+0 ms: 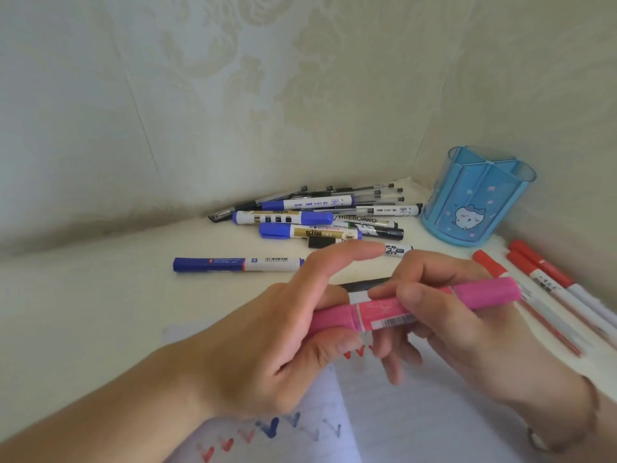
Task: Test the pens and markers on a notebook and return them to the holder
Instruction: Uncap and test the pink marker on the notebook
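While both hands are gripping the pink marker, the step in hand looks like cap handling: either pulling the cap off to test it or pushing it back on after. Can't tell which from this.

Left hand is curling thumb and lower fingers round the left end of the marker, index finger sticking out straight above it. Right hand is pinching the barrel near the middle, thumb on the near side, fingers over the top. Marker is hanging level above the notebook, not touching it.

Next move, my guess: if uncapping, a straight pull along the barrel axis, then tip down onto free page space right of the red ticks. If capping, press home and carry it to the holder, which is standing at back right, well apart from the hands, and showing nothing in it.

Counts:
- pink marker: 1, in hand
- holder: 1, blue, several compartments
- notebook: 1, lying open under the hands, carrying red and blue V marks
- lone blue marker: 1, lying on the table left of the hands
- pile at the wall: roughly 6 fat markers plus about 5 thin gel pens; overlapping, so not exact
- red pens at right: about 3, lying side by side; the blur there is blocking a firm count
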Available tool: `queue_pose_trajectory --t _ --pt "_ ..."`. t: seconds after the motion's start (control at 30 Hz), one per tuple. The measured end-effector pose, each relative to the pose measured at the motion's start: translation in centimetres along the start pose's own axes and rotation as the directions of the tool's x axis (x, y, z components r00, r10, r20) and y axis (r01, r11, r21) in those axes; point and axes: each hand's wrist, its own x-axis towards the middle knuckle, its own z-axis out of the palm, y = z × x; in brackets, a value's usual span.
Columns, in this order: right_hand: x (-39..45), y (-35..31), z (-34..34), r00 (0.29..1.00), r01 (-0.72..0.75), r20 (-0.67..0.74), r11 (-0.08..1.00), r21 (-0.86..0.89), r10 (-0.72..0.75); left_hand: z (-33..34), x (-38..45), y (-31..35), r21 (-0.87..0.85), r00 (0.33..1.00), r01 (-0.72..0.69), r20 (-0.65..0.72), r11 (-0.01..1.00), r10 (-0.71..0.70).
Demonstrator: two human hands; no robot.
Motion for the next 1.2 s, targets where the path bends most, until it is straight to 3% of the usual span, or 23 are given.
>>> queue_pose_trajectory --t 0.1,0.27,0.4,0.53,0.6,0.7,0.8,0.87,1.2 --pt "0.1 0.5 0.3 1.0 0.011 -0.026 1.0 0.02 -0.01 -0.1 0.1 -0.3 0.035 1.0 -0.019 0.018 0.999 0.019" --pt "0.3 0.4 0.4 0.996 -0.015 -0.088 0.994 -0.11 0.006 -0.4 0.6 -0.1 0.05 0.999 -0.028 0.025 0.998 0.027" --pt "0.3 0.1 -0.1 0.969 -0.001 -0.239 0.971 -0.241 -0.058 0.2 1.0 0.1 -0.008 0.999 -0.017 -0.031 1.0 0.017" --pt "0.7 -0.3 0.8 0.975 0.131 -0.205 0.964 0.232 -0.083 0.5 0.8 0.6 0.008 0.997 0.073 -0.023 0.997 -0.073" --pt "0.7 -1.5 -0.4 0.968 0.112 -0.25 0.906 0.409 -0.007 0.3 0.7 0.5 0.092 0.991 0.134 -0.014 0.987 -0.134" --pt "0.6 -3.3 -2.3 0.993 -0.011 -0.088 0.798 0.602 0.08 0.1 0.8 0.0 0.247 0.994 0.106 -0.007 0.963 -0.108" --pt "0.1 -3.3 -2.4 0.942 -0.128 -0.265 0.948 0.29 0.208 0.0 1.0 -0.2 0.3 0.996 0.086 0.006 0.95 -0.092" --pt "0.4 -3.4 -1.0 0.927 -0.162 -0.319 0.976 0.143 0.2 0.0 1.1 -0.2 0.312 0.995 0.087 0.017 0.946 -0.097" --pt "0.9 -3.5 -0.2 0.892 -0.212 -0.396 0.976 0.058 0.217 0.0 1.5 -0.9 0.349 0.995 0.076 0.034 0.934 -0.093"
